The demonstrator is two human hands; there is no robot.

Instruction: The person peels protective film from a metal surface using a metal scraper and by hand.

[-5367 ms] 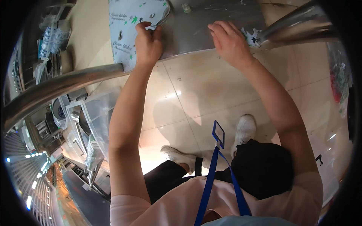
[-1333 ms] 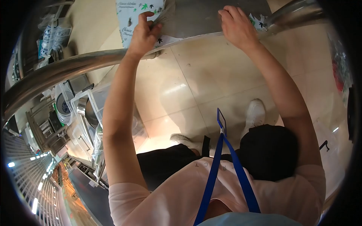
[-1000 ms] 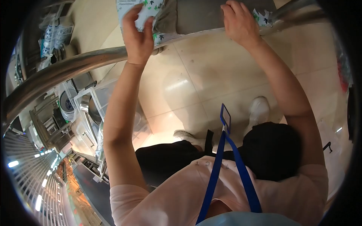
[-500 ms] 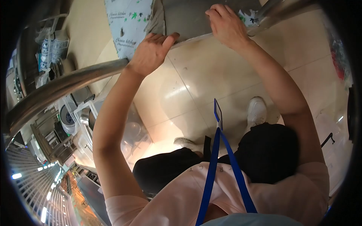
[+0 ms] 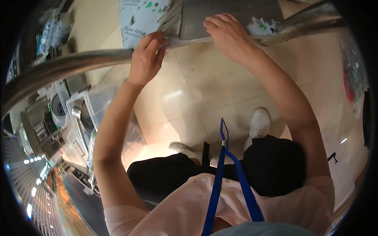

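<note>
A grey panel [image 5: 197, 19] sits at the top of the view, with metal tubes at both sides. A white printed covering [image 5: 138, 17] with green leaves and lettering lies over its left part, its inner edge wrinkled and peeled back. At the lower corner of that loose edge, my left hand [image 5: 147, 57] has its fingers bent, thumb and forefinger close together on the covering; their exact grip is partly hidden. My right hand [image 5: 228, 35] rests on the bare grey panel near its front edge, fingers stretched forward and holding nothing. Beside it is a torn scrap of printed covering [image 5: 262, 26].
A curved metal tube [image 5: 71, 61] runs out left, and a thicker one [image 5: 311, 19] right. Clear plastic containers [image 5: 100, 102] and kitchenware stand at left on the tiled floor [image 5: 185, 82]. A blue lanyard [image 5: 218, 185] hangs from my neck. Plastic-wrapped items [image 5: 350, 78] lie far right.
My left hand has shifted left to the covering's loose edge, its thumb drawn in toward the forefinger. My right hand has moved slightly left and down in view. The whole view has tilted slightly.
</note>
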